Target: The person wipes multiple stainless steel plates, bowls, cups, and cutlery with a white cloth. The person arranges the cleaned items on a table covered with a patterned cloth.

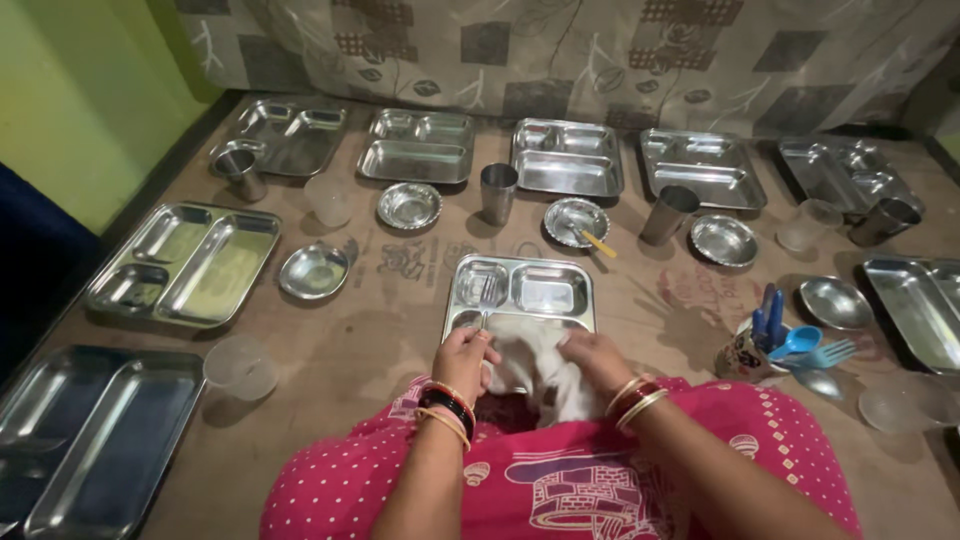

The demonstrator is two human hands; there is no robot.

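The fork [487, 298] stands in the closed left hand [463, 362], its long axis pointing away over the steel tray [520, 290]; the right hand [597, 358] grips the white cloth [528, 362] just beside it.

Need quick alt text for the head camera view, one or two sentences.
A person's left hand holds a fork while the right hand presses a white cloth on a steel compartment tray, ringed by similar trays, bowls and cups.
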